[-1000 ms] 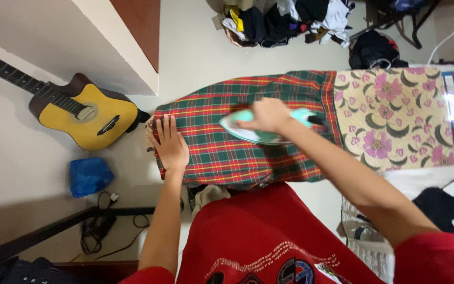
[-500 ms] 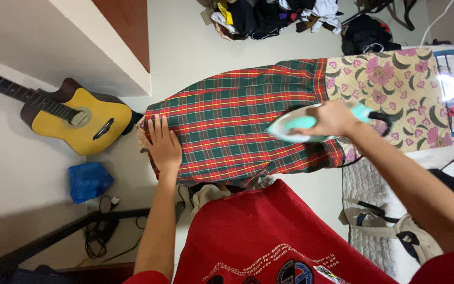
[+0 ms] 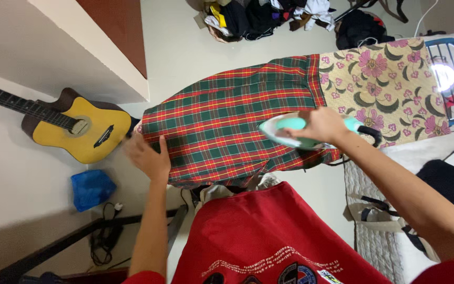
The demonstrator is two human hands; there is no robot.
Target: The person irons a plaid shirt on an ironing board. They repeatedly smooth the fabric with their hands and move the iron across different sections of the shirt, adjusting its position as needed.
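Right hand [image 3: 322, 125] grip closed on mint iron [image 3: 295, 131], left hand [image 3: 145, 156] open, flat on plaid cloth [image 3: 227, 126]

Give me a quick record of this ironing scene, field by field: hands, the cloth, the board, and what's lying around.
left hand: flat on the near left end of the plaid cloth, blurred
right hand: closed around the handle of the iron
iron: mint and white, resting on the cloth's right part
plaid cloth: red and green, spread over the board
ironing board: floral cover, bare at its right end
guitar: yellow, on the floor at left
blue bag: on the floor below the guitar
clothes pile: on the floor at top
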